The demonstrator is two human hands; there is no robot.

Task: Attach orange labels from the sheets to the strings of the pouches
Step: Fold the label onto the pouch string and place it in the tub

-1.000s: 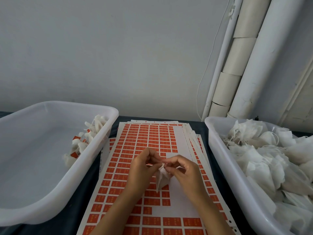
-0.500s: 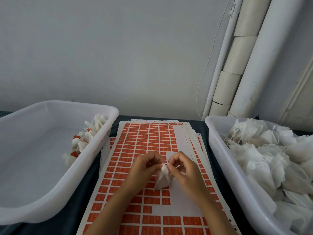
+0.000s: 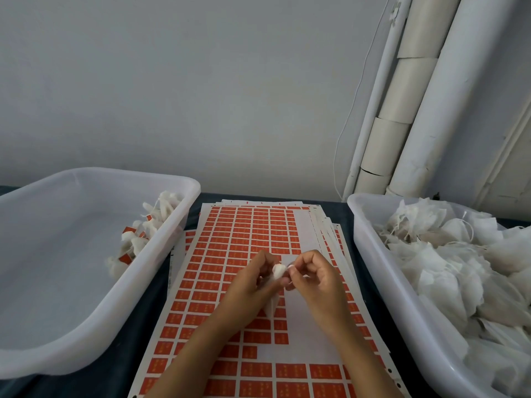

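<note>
Left hand (image 3: 253,280) grips the pouch (image 3: 278,272), right hand (image 3: 311,275) pinches its string (image 3: 288,266): keep your string taut and free before peeling a label off the sheet (image 3: 244,225)

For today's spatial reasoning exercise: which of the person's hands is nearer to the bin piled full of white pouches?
The right hand. It works over the label sheet on the side toward the full bin; the left hand lies beyond it, farther away.
</note>
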